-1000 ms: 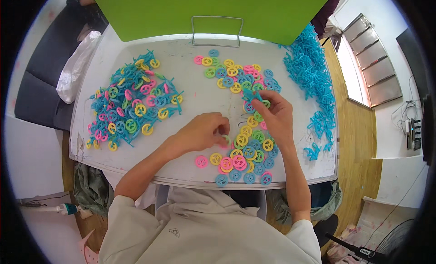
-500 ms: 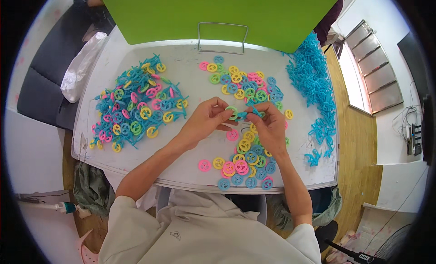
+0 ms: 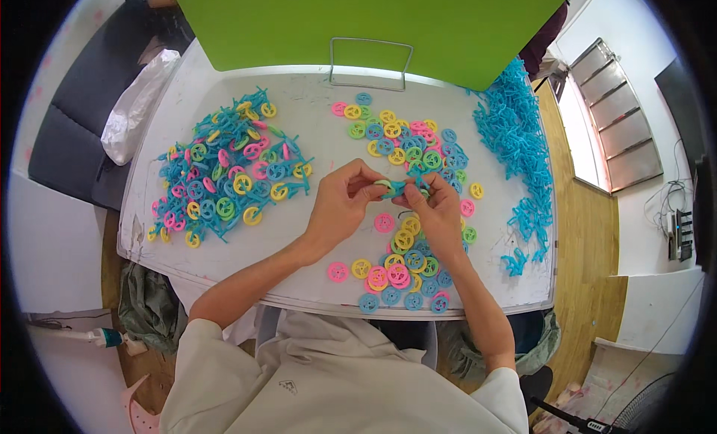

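Both grips pinch one small assembly above the middle of the white table (image 3: 314,105): the left hand (image 3: 340,206) and right hand (image 3: 437,210) meet fingertip to fingertip on a blue rod piece with a green wheel (image 3: 394,187). A second ago the left hand lay lower, on the loose wheels (image 3: 399,266) near the front edge, and the right worked alone; since then both have lifted and closed together. The assembled pile (image 3: 224,180) at left and the heap of blue rods (image 3: 515,143) at right lie unchanged.
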A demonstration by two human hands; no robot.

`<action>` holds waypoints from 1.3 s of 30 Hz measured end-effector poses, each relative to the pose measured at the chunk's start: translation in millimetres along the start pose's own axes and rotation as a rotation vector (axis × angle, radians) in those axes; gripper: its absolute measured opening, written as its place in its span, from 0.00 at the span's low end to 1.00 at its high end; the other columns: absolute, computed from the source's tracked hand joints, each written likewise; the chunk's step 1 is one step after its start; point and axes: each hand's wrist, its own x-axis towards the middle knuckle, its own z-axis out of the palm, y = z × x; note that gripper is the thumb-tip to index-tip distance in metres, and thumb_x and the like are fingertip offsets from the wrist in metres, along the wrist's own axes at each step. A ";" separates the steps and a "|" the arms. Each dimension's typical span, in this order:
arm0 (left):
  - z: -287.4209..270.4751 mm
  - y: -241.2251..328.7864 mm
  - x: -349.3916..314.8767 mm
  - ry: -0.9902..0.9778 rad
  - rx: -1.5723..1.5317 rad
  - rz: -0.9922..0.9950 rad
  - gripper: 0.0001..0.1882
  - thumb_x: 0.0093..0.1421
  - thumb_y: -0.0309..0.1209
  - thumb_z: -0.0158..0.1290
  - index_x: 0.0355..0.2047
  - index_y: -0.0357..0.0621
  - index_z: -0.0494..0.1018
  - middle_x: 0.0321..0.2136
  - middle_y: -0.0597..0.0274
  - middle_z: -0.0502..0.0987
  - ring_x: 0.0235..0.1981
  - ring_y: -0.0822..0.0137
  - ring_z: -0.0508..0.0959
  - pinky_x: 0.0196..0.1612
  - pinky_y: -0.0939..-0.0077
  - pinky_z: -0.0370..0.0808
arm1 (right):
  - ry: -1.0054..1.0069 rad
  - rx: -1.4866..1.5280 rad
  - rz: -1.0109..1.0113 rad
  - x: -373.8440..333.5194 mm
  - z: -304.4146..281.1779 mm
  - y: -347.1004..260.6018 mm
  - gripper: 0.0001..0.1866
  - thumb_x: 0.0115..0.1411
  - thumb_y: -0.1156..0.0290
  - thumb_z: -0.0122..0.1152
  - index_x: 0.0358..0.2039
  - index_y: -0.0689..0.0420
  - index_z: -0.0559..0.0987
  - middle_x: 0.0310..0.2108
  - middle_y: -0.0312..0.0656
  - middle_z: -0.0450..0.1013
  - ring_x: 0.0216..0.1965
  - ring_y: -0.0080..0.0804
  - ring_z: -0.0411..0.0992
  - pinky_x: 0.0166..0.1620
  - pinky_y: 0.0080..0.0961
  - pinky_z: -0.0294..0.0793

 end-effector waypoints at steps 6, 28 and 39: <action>-3.4 11.0 0.7 0.006 0.068 0.082 0.13 0.63 0.20 0.47 0.46 0.39 0.76 0.39 0.59 0.80 0.38 0.72 0.78 0.41 0.77 0.78 | 0.005 -0.230 0.114 0.8 -0.4 -15.7 0.08 0.57 0.76 0.64 0.35 0.63 0.76 0.32 0.39 0.77 0.34 0.21 0.75 0.40 0.16 0.74; 11.5 12.8 -12.3 0.078 0.049 0.170 0.10 0.65 0.22 0.45 0.46 0.35 0.71 0.44 0.57 0.76 0.44 0.69 0.77 0.47 0.74 0.78 | 0.135 -0.187 0.057 -10.2 8.9 -7.3 0.09 0.61 0.70 0.61 0.35 0.63 0.76 0.31 0.41 0.77 0.33 0.25 0.75 0.39 0.21 0.75; 17.6 13.9 -18.2 0.081 -0.298 -0.123 0.09 0.65 0.23 0.47 0.44 0.32 0.70 0.41 0.55 0.77 0.43 0.67 0.79 0.48 0.74 0.78 | 0.296 -0.161 -0.092 -13.8 9.9 10.8 0.06 0.58 0.74 0.64 0.32 0.62 0.76 0.32 0.40 0.77 0.33 0.19 0.74 0.37 0.16 0.73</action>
